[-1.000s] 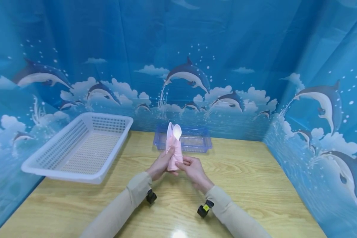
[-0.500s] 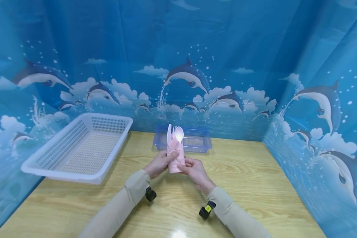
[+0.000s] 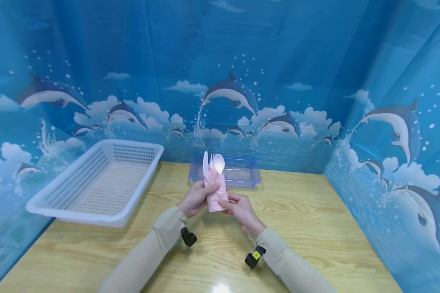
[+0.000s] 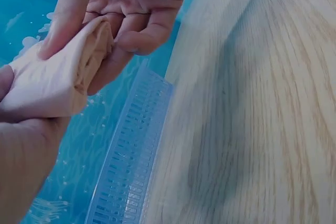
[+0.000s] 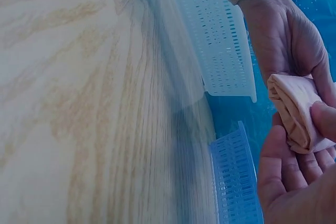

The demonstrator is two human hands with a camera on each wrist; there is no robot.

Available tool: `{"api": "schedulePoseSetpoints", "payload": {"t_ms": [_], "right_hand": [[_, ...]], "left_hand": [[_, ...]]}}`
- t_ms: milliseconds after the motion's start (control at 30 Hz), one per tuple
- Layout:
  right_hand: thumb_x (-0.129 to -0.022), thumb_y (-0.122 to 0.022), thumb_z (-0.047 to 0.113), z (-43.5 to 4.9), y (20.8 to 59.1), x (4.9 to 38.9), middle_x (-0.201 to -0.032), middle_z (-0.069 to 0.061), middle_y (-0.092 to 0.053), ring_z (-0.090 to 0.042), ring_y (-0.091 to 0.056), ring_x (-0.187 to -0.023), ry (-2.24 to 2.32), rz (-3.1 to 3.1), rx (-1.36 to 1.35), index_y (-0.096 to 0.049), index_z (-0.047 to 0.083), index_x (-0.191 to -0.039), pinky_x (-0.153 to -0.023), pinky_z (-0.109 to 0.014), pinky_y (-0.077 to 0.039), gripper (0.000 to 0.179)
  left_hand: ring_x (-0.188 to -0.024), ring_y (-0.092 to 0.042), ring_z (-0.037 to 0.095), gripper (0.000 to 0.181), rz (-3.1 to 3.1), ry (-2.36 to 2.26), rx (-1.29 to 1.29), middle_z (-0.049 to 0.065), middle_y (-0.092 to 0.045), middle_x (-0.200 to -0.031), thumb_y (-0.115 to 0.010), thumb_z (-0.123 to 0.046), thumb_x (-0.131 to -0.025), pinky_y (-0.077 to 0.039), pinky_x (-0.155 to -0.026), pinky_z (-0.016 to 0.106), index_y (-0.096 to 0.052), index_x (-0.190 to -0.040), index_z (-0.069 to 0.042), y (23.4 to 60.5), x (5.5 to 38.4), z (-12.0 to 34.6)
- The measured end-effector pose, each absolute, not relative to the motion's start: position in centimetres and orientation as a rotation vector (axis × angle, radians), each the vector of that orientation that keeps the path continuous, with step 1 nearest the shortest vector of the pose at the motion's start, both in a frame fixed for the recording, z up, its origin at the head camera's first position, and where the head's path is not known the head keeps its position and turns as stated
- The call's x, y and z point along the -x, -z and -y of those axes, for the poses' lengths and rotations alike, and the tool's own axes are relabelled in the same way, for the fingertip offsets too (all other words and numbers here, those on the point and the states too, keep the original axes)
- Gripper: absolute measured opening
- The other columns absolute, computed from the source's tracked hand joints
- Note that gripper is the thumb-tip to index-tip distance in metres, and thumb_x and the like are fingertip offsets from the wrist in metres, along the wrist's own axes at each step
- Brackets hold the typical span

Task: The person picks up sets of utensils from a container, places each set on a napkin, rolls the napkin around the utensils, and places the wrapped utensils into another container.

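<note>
A folded pink napkin [image 3: 216, 198] is wrapped round white plastic cutlery and held above the table. Out of its top stick a knife [image 3: 205, 162], a fork [image 3: 212, 157] and a spoon [image 3: 219, 162], side by side. My left hand [image 3: 196, 199] grips the bundle from the left, thumb across its front. At the lower right my right hand [image 3: 242, 211] pinches the napkin between thumb and fingers. Both wrist views show the layered folds at the napkin's bottom end [image 5: 293, 119], with the cutlery tips out of sight there.
Behind the bundle, a blue-purple plastic basket [image 3: 257, 173] stands against the dolphin-print curtain [image 3: 297, 53]. A larger white perforated basket [image 3: 141, 193] sits at the left of the wood-grain table [image 3: 297, 228]. Curtain also borders the table on the left and right.
The napkin bundle has turned so its broad face shows more toward the head camera, and the cutlery has leaned slightly left. Both hands keep hold, the left thumb now lower across the front.
</note>
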State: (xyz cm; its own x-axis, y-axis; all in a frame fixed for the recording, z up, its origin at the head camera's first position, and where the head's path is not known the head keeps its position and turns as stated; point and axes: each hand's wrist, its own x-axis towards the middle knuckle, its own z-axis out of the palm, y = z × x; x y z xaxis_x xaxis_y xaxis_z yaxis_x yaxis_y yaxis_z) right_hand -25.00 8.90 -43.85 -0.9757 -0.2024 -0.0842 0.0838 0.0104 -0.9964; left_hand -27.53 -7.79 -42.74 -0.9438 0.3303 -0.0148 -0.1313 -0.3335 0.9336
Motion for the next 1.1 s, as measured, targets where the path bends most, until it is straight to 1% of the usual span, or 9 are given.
{"api": "schedulePoseSetpoints", "payload": {"t_ms": [167,233,333,500,667,767,867,1000,1100], "right_hand": [[-0.092,-0.066,0.007,-8.8,43.8,24.9,-0.101,-0.015,-0.074,-0.010,-0.069,-0.080,2.060,-2.069,0.131,-0.062,-0.009,-0.119,-0.083,-0.039,-0.060,0.031],[-0.093,-0.065,0.007,-8.8,43.8,24.9,-0.104,-0.017,-0.073,-0.011,-0.070,-0.082,2.050,-2.067,0.147,-0.062,-0.009,-0.120,-0.087,-0.044,-0.058,0.032],[-0.094,-0.063,0.007,-8.8,43.8,24.8,-0.107,-0.019,-0.072,-0.011,-0.070,-0.084,2.031,-2.068,0.175,-0.061,-0.009,-0.121,-0.090,-0.046,-0.057,0.032],[-0.095,-0.061,0.006,-8.9,43.8,24.7,-0.108,-0.019,-0.072,-0.011,-0.069,-0.086,2.011,-2.077,0.197,-0.061,-0.009,-0.123,-0.089,-0.043,-0.058,0.031],[-0.094,-0.063,0.008,-9.0,44.0,25.0,-0.102,-0.015,-0.073,-0.009,-0.068,-0.081,2.030,-2.156,0.128,-0.062,-0.008,-0.120,-0.084,-0.039,-0.059,0.030],[-0.093,-0.065,0.009,-9.2,44.4,25.4,-0.097,-0.011,-0.073,-0.008,-0.066,-0.078,2.031,-2.207,0.087,-0.064,-0.008,-0.117,-0.079,-0.036,-0.059,0.029],[-0.093,-0.065,0.009,-9.4,44.6,25.6,-0.095,-0.009,-0.073,-0.007,-0.065,-0.078,2.008,-2.219,0.076,-0.065,-0.008,-0.116,-0.077,-0.033,-0.059,0.029],[-0.094,-0.063,0.010,-9.7,44.4,25.7,-0.093,-0.004,-0.071,-0.007,-0.062,-0.078,1.954,-2.218,0.093,-0.066,-0.005,-0.117,-0.080,-0.035,-0.057,0.028],[-0.095,-0.062,0.010,-9.7,44.2,26.0,-0.094,-0.005,-0.070,-0.008,-0.062,-0.079,1.949,-2.207,0.117,-0.065,-0.005,-0.119,-0.082,-0.037,-0.057,0.029]], "left_hand": [[-0.115,-0.064,0.028,0.045,-1.598,-2.324,-0.317,0.023,-0.063,-0.126,-0.051,-0.013,-0.102,-0.055,-0.094,0.034,-0.040,-0.139,0.008,42.8,27.4,7.8],[-0.117,-0.063,0.028,0.045,-1.604,-2.317,-0.350,0.023,-0.062,-0.128,-0.050,-0.014,-0.102,-0.055,-0.095,0.033,-0.038,-0.140,0.008,42.8,27.3,7.8],[-0.112,-0.065,0.023,0.045,-1.610,-2.316,-0.372,0.023,-0.063,-0.127,-0.050,-0.013,-0.102,-0.055,-0.094,0.033,-0.038,-0.140,0.008,42.8,27.3,7.9],[-0.100,-0.068,0.016,0.042,-1.713,-2.286,-0.322,0.020,-0.066,-0.120,-0.051,-0.013,-0.102,-0.057,-0.089,0.032,-0.043,-0.135,0.009,42.8,27.2,7.9],[-0.090,-0.065,0.013,0.033,-1.998,-2.183,-0.225,0.013,-0.067,-0.110,-0.062,-0.014,-0.096,-0.057,-0.080,0.027,-0.058,-0.122,0.006,42.8,27.3,8.1],[-0.091,-0.067,0.016,0.029,-2.081,-2.142,-0.198,0.018,-0.069,-0.111,-0.064,-0.009,-0.094,-0.058,-0.080,0.030,-0.062,-0.119,0.006,42.9,27.3,8.4],[-0.092,-0.069,0.019,0.029,-2.098,-2.124,-0.203,0.024,-0.068,-0.114,-0.063,-0.002,-0.093,-0.060,-0.082,0.035,-0.061,-0.119,0.009,43.0,27.3,8.7],[-0.089,-0.071,0.022,0.031,-2.107,-2.126,-0.192,0.028,-0.068,-0.111,-0.063,0.002,-0.091,-0.061,-0.080,0.036,-0.059,-0.121,0.011,43.2,27.4,8.6],[-0.085,-0.071,0.021,0.031,-2.103,-2.156,-0.145,0.027,-0.069,-0.108,-0.063,0.003,-0.091,-0.061,-0.077,0.036,-0.060,-0.121,0.010,43.3,27.6,8.5]]}}
